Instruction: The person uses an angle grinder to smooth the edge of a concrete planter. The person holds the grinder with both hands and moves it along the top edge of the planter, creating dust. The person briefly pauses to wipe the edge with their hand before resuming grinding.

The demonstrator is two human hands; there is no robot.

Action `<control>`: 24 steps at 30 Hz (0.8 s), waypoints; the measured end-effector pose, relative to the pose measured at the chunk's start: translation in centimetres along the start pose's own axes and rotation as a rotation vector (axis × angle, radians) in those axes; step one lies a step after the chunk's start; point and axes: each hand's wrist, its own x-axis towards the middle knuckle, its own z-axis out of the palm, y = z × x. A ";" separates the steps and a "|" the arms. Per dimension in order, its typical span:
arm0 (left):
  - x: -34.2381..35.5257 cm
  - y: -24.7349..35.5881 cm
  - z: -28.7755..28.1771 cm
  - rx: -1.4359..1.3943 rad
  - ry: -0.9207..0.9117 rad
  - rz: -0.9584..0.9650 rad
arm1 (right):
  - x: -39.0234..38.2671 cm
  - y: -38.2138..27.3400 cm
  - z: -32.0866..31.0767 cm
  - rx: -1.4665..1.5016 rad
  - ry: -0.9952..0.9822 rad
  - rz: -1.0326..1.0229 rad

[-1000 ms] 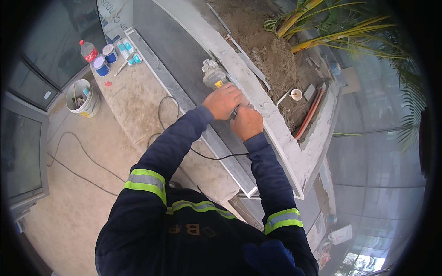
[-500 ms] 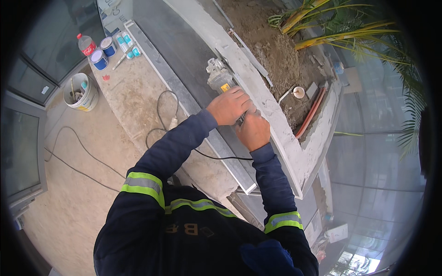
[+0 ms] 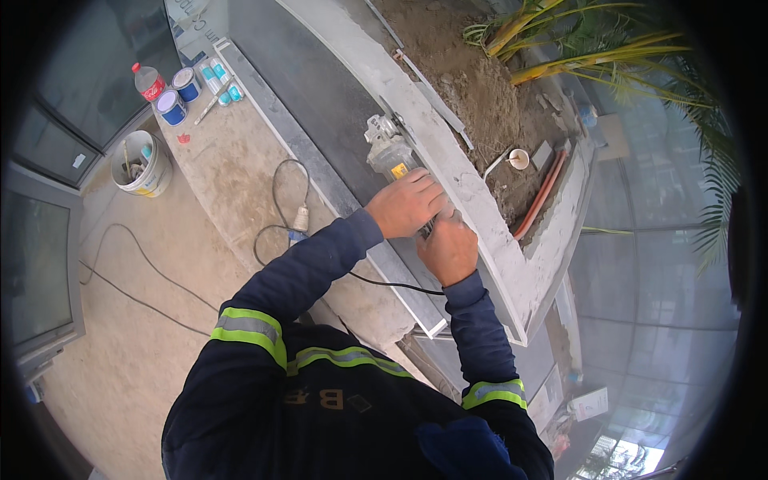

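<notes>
White ledge (image 3: 462, 172) roughly parallel, the grinder (image 3: 390, 154) points forward-left

A building site by glass panels (image 3: 104, 56) — a grinder (image 3: 390, 154), cans (image 3: 171, 109), a bucket (image 3: 154, 179) and a rough ledge (image 3: 448, 156) round a soil bed (image 3: 480, 92).

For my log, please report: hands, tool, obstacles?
Left hand and right hand gripping grey, yellow-labelled power tool. Tool head beside rough white ledge. Possible obstacle: thin black cable between navy sleeves.

I get soft, even daylight, glare on the glossy surface (image 3: 648, 384) at lower right, edges bowing into black
</notes>
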 end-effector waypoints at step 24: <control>-0.1 1.2 -0.1 -0.063 -0.047 -0.048 | -0.8 0.1 -0.7 0.007 -0.026 -0.008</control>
